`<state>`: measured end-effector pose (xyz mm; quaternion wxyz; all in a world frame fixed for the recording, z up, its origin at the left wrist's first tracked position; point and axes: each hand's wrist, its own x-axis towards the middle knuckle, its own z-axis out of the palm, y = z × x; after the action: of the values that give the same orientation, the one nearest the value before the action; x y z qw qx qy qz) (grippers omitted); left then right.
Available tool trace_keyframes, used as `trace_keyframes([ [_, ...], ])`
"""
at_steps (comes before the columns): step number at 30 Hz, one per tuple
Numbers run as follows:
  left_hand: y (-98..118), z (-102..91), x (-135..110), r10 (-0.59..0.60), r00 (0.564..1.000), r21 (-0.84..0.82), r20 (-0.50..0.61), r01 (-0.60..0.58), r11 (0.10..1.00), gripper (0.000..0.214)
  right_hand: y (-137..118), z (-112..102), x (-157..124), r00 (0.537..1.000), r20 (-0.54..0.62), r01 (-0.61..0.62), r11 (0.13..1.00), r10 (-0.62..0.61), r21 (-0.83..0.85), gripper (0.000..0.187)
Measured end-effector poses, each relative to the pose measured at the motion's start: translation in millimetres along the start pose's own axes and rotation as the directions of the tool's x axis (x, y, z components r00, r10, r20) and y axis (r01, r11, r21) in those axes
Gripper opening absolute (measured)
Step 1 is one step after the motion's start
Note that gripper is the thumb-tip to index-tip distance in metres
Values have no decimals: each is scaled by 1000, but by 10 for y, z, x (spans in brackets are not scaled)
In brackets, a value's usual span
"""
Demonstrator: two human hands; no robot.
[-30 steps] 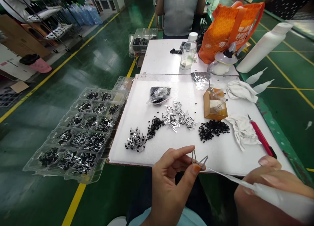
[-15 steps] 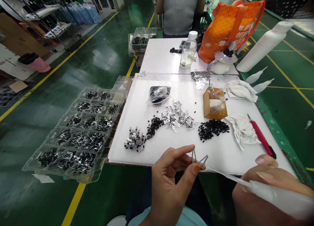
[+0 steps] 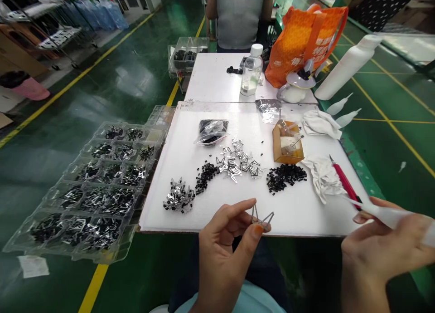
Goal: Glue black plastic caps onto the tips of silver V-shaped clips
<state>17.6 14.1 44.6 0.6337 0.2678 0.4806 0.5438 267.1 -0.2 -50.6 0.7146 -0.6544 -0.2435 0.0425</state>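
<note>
Between its thumb and fingers, my left hand (image 3: pixel 228 247) pinches a small bent metal clip (image 3: pixel 269 217) above the table's front edge. My right hand (image 3: pixel 377 254), partly smeared by motion, grips a white squeeze bottle with a thin nozzle (image 3: pixel 387 214) at the right; the nozzle points left, well apart from the clip. Beyond my hands lie loose metal clips (image 3: pixel 238 161), a pile of small black pieces (image 3: pixel 286 177), a second black pile (image 3: pixel 205 177) and clips with black ends (image 3: pixel 179 196).
On the white table (image 3: pixel 210 213) are an orange-brown box (image 3: pixel 288 143), crumpled white cloth (image 3: pixel 324 179), a red craft knife (image 3: pixel 345 179) and a bagged black lot (image 3: pixel 213 130). A compartment tray (image 3: pixel 91 186) stands left. Farther back are a bottle (image 3: pixel 252 72), an orange bag (image 3: pixel 299 45) and a seated person (image 3: pixel 242 18).
My right hand has drawn the squeeze bottle away to the right, its nozzle leaving the clip. My left hand keeps its pinch on the clip. The whole view has shifted slightly.
</note>
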Motion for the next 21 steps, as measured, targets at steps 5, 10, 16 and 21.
trace_keyframes([
  [5, -43, -73, 34, -15, 1000, 22, 22, 15, 1000, 18, 63, -38, 123, 995, -78, 60, 991, -69, -120, 27],
  [10, -100, -170, 66, -40, 998, 55, 55, 37, 998, 18, -71, -9, -6, 984, -135, 115, 993, -119, -40, 29],
  [16, -142, -207, 60, -33, 990, -11, 134, 35, 999, 18, -330, 520, -290, 839, 534, -63, 994, 104, -95, 29],
  [21, -109, -289, 37, -16, 994, -39, 111, 21, 999, 22, -454, 1211, -728, 394, 912, 154, 970, 116, -190, 17],
])
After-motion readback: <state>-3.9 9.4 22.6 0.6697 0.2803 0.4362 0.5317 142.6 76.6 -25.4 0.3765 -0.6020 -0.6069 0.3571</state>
